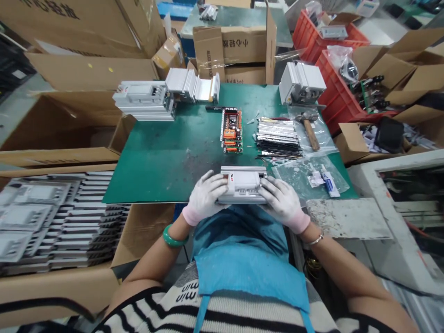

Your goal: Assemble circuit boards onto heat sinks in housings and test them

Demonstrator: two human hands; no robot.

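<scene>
A grey-and-white electronics housing (245,180) with a ribbed metal back lies at the table's near edge. My left hand (208,193), in a white glove, grips its left end, fingers over the top. Around the right end my right hand (282,199), gloved too, has its fingers closed. Beyond the housing, green circuit boards (231,132) with orange connectors lie on the table. To their right is a pile of silver and black strips (279,136). A hammer (309,132) with a wooden handle rests on a plastic bag.
Housings with ribbed metal (145,99) stand at the green table's (156,157) back left, more metal housings (301,81) at the back right. Glue tubes (329,181) lie front right. Left is a carton of grey covers (79,222); right are red crates (333,88).
</scene>
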